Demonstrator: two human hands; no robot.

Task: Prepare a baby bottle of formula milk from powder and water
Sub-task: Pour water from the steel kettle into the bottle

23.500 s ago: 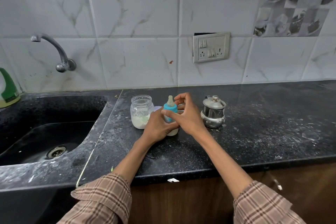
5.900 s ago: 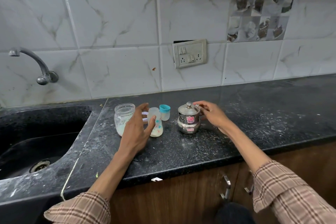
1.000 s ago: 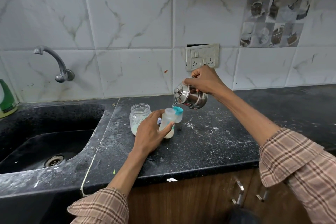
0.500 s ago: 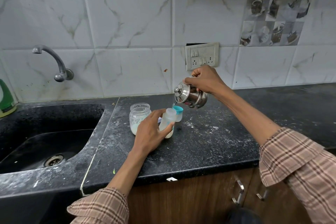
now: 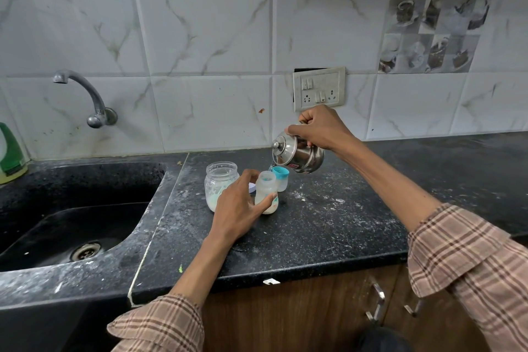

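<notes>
Water step right now, I'd say. The right hand (image 5: 320,127) has its fingers wrapped round the handle of the steel pot (image 5: 300,156), tipped spout-down toward 8 o'clock, lid on. The baby bottle (image 5: 266,191) stands upright on the black surface (image 5: 328,226), open mouth sitting just under the spout at about 7 o'clock from the pot. The left hand (image 5: 237,207) grips it around the lower half, thumb across the front. There's a thin stream at the spout, I think, but it's too small to be sure. The blue cap (image 5: 280,177) is right behind the bottle, and the powder jar (image 5: 220,186) just at its 9 o'clock. Everything hinges on keeping spout over mouth; a slight drift toward 3 o'clock would probably wet the cap instead.
</notes>
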